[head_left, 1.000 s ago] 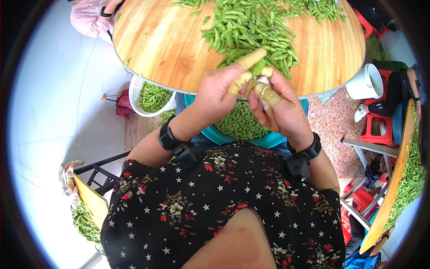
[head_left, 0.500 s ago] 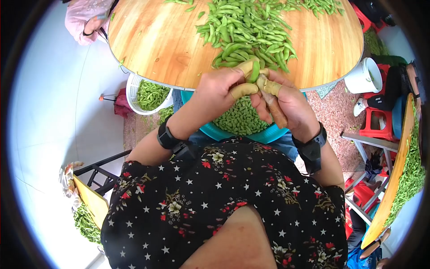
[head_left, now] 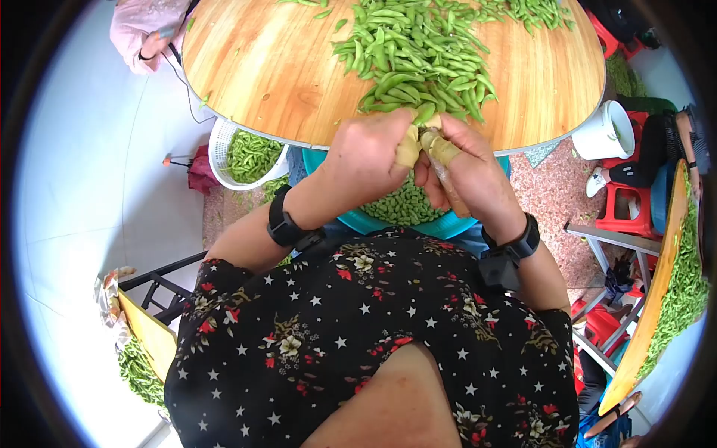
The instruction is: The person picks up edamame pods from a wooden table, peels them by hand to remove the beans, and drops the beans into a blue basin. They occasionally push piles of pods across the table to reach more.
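Note:
My left hand (head_left: 367,153) is closed, pinching a green bean pod (head_left: 425,113) between fingers with yellowish covers on the tips. My right hand (head_left: 478,179) is wrapped round a slim tool with a brown handle (head_left: 451,193), its upper end against the pod; the working tip is hidden by fingers. Both hands meet over the near edge of the wooden table (head_left: 261,89). Just beyond them lies a heap of bean pods (head_left: 418,52). Under the hands, a teal basin (head_left: 442,228) holds shelled green beans (head_left: 399,204).
A white basket (head_left: 221,153) of pods stands below the table on the left. On the right are a white bucket (head_left: 594,142), red stools (head_left: 624,213) and another table (head_left: 635,358) heaped with pods. Other people show at the upper left (head_left: 146,30) and right edge.
My left hand has turned and closed in on the pod, its knuckles now upward. My right hand and the tool have shifted slightly left, and the pod sits lower between the fingers.

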Motion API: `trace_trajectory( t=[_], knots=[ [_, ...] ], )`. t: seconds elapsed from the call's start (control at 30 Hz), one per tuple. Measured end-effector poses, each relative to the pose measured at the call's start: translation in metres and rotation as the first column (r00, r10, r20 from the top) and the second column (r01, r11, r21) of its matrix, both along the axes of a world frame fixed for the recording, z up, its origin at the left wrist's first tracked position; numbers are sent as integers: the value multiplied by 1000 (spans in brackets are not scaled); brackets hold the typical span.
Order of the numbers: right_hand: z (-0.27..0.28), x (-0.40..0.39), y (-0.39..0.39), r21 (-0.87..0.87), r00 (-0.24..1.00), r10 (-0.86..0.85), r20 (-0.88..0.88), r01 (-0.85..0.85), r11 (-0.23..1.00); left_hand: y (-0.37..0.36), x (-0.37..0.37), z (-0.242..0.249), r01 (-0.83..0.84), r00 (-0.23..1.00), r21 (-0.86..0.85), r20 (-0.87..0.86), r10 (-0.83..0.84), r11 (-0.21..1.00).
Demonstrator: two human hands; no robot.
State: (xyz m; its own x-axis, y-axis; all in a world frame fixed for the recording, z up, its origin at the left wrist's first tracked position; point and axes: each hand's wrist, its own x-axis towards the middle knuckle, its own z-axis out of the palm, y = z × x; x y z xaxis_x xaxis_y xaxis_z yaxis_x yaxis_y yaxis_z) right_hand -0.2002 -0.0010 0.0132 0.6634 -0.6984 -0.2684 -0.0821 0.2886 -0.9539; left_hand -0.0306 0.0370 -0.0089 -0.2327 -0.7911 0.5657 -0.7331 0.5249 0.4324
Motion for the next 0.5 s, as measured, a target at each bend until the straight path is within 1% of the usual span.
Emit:
trace_trajectory(
  t=[0.03, 0.07, 0.1, 0.13, 0.17, 0.2, 0.23, 0.27, 0.3, 0.37, 0.4, 0.43, 0.47, 0.5],
  knots=[
    [-3, 1, 0, -14, 1000, -14, -6, 14, 1000, 0, 0, 0, -13, 999, 36, -52, 15, 999],
    [-7, 1, 0, -28, 1000, -28, -11, 28, 999, -1, 2, -1, -14, 998, 37, -53, 16, 999],
    [-11, 0, -1, -28, 1000, -29, -11, 29, 999, -2, 5, -3, 37, 979, 234, -201, 11, 971],
    [-16, -3, -2, -51, 1000, 8, -9, -9, 999, -3, 8, -5, 114, 938, 412, -344, 38, 904],
    [-20, -8, -3, -68, 999, 46, -9, -46, 997, -3, 8, -10, 115, 938, 416, -345, 40, 902],
    [-19, -12, -4, -67, 999, 46, -9, -47, 997, -3, 10, -15, 73, 967, 291, -253, 3, 954],
    [-17, -17, -5, -63, 999, 20, -49, -24, 998, -3, 10, -18, 43, 988, 156, -155, -18, 987],
    [-16, -19, -5, -58, 996, -7, -90, 1, 998, -2, 9, -19, 43, 988, 159, -156, -18, 986],
    [-17, -17, -3, -54, 996, -8, -92, 3, 999, -1, 7, -19, 57, 983, 164, -179, -27, 985],
    [-22, -10, 1, 55, 978, -198, 63, 194, 979, 2, 1, -17, 74, 979, 175, -203, -38, 982],
    [-26, -10, -1, 57, 978, -200, 64, 197, 979, 2, -1, -14, 122, 971, 219, -229, -71, 968],
    [-30, -9, -2, 107, 975, -194, 112, 182, 977, 3, -2, -12, 169, 961, 260, -257, -101, 951],
    [-33, -9, -3, 158, 969, -190, 160, 165, 974, 3, -2, -9, 170, 962, 263, -255, -102, 950],
    [-34, -9, -1, 161, 967, -193, 164, 167, 973, 4, -1, -7, 183, 966, 274, -231, -120, 944]
  ],
)
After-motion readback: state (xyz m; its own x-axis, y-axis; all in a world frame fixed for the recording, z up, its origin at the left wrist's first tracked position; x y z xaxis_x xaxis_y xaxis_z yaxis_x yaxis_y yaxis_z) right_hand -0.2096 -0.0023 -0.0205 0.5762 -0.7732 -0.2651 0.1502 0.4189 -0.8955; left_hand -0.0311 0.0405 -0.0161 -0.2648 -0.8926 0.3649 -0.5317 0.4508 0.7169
